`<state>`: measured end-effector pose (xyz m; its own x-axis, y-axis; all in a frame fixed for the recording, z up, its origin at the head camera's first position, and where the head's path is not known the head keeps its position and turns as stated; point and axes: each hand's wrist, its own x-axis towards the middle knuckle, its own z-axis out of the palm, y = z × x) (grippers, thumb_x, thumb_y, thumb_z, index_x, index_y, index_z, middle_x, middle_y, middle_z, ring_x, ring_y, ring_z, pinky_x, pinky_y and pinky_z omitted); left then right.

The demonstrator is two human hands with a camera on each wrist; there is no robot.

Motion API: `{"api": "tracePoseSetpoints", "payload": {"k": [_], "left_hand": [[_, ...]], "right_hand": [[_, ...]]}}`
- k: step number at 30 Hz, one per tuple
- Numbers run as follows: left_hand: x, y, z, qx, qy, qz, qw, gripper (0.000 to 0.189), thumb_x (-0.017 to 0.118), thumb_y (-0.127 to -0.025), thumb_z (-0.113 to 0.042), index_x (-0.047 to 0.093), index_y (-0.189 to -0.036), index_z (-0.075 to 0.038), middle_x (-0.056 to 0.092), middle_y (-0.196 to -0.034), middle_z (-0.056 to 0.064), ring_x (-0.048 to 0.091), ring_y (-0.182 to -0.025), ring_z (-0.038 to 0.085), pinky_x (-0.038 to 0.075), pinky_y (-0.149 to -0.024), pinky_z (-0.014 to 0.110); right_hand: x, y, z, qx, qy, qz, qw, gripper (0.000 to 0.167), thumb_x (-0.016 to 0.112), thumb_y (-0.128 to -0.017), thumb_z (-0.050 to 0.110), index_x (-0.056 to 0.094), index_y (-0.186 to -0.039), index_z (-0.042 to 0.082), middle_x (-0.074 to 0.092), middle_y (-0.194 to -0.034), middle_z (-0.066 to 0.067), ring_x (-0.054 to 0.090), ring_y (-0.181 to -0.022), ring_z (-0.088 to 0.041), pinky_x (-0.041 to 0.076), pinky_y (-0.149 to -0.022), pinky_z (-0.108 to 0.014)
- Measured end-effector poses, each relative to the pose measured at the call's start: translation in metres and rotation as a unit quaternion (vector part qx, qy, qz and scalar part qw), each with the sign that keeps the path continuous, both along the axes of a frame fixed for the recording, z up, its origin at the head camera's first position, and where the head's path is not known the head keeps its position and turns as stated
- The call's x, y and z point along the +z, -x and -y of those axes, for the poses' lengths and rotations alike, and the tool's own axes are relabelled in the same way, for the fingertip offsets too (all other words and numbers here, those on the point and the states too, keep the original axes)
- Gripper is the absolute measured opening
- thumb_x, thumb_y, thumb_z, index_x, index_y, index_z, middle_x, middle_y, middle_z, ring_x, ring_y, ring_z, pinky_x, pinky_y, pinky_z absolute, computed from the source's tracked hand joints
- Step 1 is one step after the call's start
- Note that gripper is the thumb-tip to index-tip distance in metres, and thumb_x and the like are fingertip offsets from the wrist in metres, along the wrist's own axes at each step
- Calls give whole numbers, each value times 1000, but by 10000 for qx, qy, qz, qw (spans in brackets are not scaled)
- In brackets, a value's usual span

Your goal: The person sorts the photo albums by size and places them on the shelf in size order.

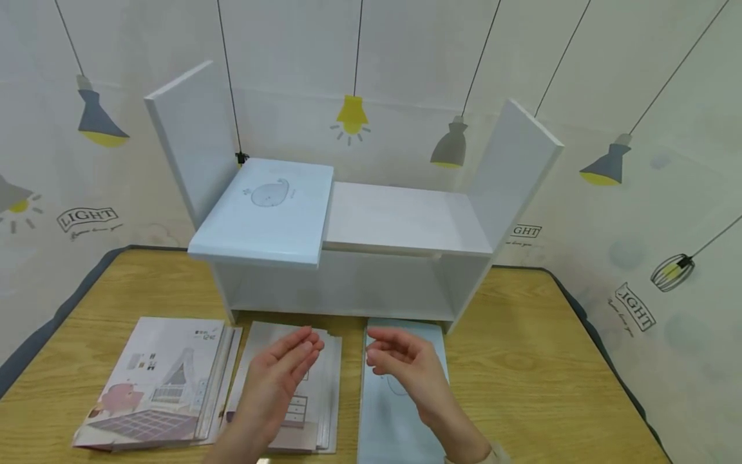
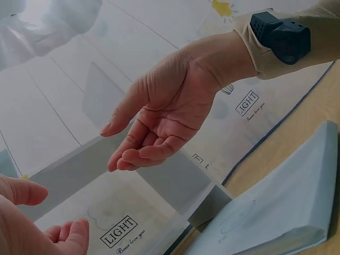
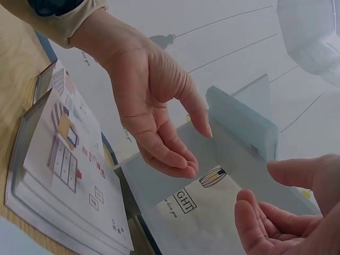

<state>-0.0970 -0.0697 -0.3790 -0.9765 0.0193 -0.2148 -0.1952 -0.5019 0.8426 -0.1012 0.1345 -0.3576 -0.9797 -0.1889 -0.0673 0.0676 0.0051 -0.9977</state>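
Observation:
Side by side above the table's front, my left hand (image 1: 272,383) and right hand (image 1: 414,374) face each other, fingers loosely bent, with nothing in them. Beneath the left one lies a middle stack of pale booklets (image 1: 327,386) with a printed chest of drawers. Under the right one, partly covered by it, is a light-blue book (image 1: 400,425). A matching light-blue book (image 1: 272,219) with a whale drawing lies flat on the left of the white shelf (image 1: 406,216), its front edge overhanging. In the right wrist view, the left hand (image 3: 154,106) has its thumb apart from its fingers.
Another stack of booklets (image 1: 156,380) with a pink pig print lies at the left of the wooden table (image 1: 539,386). The shelf has two upright side panels, left (image 1: 191,142) and right (image 1: 513,174). Behind stands a wall covering (image 1: 400,51) printed with lamps.

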Motion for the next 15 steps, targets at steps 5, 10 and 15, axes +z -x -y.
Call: {"api": "tracePoseSetpoints", "payload": {"k": [5, 10, 15], "left_hand": [[-7, -2, -14, -96, 76, 183, 9998, 43, 57, -91, -3, 43, -128, 14, 64, -106, 7, 63, -99, 17, 48, -89, 25], [-15, -5, -26, -225, 146, 435, 9987, 44, 60, -91, -5, 44, -128, 12, 65, -103, 7, 63, -99, 18, 49, -88, 24], [-26, -9, -35, -653, 336, 459, 9962, 51, 61, -90, -8, 40, -130, 14, 64, -106, 8, 62, -97, 14, 48, -88, 23]], "right_hand": [[-3, -4, -9, -119, -74, 60, 9999, 34, 67, -85, 8, 60, -115, -7, 64, -92, -10, 64, -80, -16, 54, -73, -29], [-6, -9, -15, -207, -69, 152, 9996, 35, 67, -85, 7, 59, -115, -9, 64, -91, -9, 64, -79, -15, 54, -73, -28], [-11, -13, -22, -222, -91, 241, 9994, 37, 66, -86, 7, 57, -117, -10, 63, -91, -8, 64, -79, -13, 53, -73, -26]]}}
